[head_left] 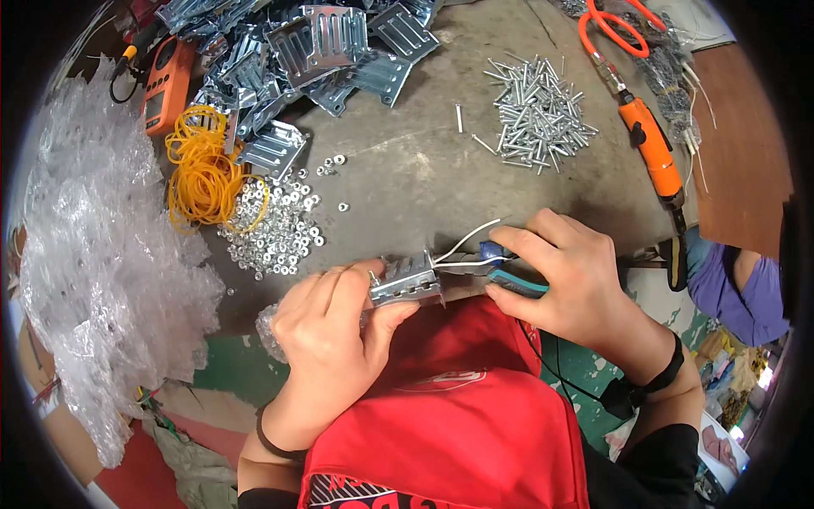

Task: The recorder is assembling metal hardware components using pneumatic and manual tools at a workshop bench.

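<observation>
Red fabric (449,399) fills the foreground. Just above it, the left hand (331,335) grips a ridged, stamped metal bracket (407,280) at the bench (407,170) edge; the right hand (564,276) clenches blue-handled pliers (509,271) on its white wires (466,246).

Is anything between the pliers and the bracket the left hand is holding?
Nothing blocks them. The left hand grips the metal bracket; the right hand holds the pliers right at the bracket's end, where white wires stick out. Only those wires lie between.
</observation>
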The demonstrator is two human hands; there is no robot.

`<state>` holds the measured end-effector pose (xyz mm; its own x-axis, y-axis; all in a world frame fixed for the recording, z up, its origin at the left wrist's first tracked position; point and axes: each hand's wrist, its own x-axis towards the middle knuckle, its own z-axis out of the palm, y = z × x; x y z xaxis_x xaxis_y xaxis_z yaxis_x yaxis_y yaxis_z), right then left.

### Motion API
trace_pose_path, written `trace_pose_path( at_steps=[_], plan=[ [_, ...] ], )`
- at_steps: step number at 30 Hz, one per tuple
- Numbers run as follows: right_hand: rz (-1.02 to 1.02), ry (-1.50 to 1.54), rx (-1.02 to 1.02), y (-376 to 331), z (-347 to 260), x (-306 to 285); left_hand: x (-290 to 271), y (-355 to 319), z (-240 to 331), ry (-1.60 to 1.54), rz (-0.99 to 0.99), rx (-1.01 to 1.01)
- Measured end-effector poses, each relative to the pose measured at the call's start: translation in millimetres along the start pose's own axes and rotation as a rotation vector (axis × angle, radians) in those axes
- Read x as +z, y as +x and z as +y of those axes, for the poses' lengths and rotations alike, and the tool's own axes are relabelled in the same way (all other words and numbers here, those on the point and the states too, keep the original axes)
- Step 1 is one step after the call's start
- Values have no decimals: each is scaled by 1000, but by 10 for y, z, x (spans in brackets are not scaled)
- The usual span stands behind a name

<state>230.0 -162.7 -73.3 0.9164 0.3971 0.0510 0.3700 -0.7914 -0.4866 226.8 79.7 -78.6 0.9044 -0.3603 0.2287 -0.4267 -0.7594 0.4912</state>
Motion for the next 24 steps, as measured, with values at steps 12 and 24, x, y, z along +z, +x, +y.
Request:
trace_pose_path(
  at_steps=[12,24],
  plan=[
    [107,-81,-14,-261,89,-242,-58,-25,89,-66,-25,-66],
    [537,-90,675,-957,1932,-925,-320,-97,-157,-627,-92,-470]
  ],
)
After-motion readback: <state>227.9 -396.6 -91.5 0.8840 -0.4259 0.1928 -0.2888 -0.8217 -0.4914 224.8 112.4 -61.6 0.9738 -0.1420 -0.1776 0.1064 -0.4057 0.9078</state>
